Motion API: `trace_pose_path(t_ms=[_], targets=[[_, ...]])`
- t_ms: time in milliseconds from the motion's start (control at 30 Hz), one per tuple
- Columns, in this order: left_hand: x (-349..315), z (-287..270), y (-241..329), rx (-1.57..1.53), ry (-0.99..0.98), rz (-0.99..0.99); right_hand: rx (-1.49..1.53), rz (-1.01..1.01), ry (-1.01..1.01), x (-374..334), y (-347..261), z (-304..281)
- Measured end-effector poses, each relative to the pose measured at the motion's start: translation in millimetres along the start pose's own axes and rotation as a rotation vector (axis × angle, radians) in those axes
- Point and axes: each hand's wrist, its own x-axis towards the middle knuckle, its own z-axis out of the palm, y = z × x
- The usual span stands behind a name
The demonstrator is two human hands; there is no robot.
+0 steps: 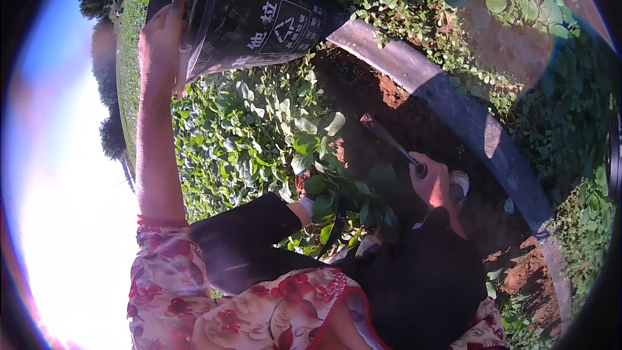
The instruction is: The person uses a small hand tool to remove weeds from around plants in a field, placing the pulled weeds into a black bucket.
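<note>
My left hand (163, 35) is closed on the rim of a black plastic bucket (227, 19) with white print on its side. The bucket's mouth faces the picture's left, where the sky shows; its inside is hidden. Lower right, my right hand (429, 180) wraps round the dark handle of a narrow hand trowel (392, 139). Reddish soil clings to the trowel's tip, which is over dark, shaded ground (353, 107). Broad green leaves (317, 188) grow between the trowel and my dark-trousered leg (253, 227). Part of a light shoe (459, 183) shows behind my right hand.
A flat grey band (447, 91) curves along the bare soil from the bucket to the lower right. Low leafy plants (227, 136) cover the ground on both sides. Trees (107, 58) and bright sky (65, 175) lie at the left.
</note>
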Motion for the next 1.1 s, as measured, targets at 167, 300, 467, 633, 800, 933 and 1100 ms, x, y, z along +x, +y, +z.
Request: trace_pose_path(t_ms=[167, 300, 467, 633, 800, 933, 1100], targets=[[-31.0, 38.2, 16.8, 0.057, 0.399, 0.566, -0.121, -0.086, 0.027, 14.5, -5.1, 3.5], [-62.3, 63.4, 26.9, 0.241, 0.42, 1.105, -0.167, -0.15, 0.034, 53.7, -12.3, 11.7], [-103.7, 179.6, -29.5, 0.102, -0.432, 0.78, -0.331, -0.108, -0.113, 117.5, -37.5, 36.6], [-86.4, 291.5, -106.1, 0.335, -0.544, 0.289, -0.433, -0.085, -0.115, 151.0, -33.1, 61.8], [-85.4, 330.5, -135.0, 0.309, -0.578, 0.224, -0.193, -0.131, -0.012, 156.6, -13.6, 88.0], [-81.1, 346.6, -149.2, 0.203, -0.567, 0.249, -0.182, -0.253, 0.077, 169.0, 6.8, 107.7], [-83.5, 349.3, -164.5, 0.069, -0.378, 0.229, -0.12, -0.07, -0.072, 178.3, -8.4, 109.7]])
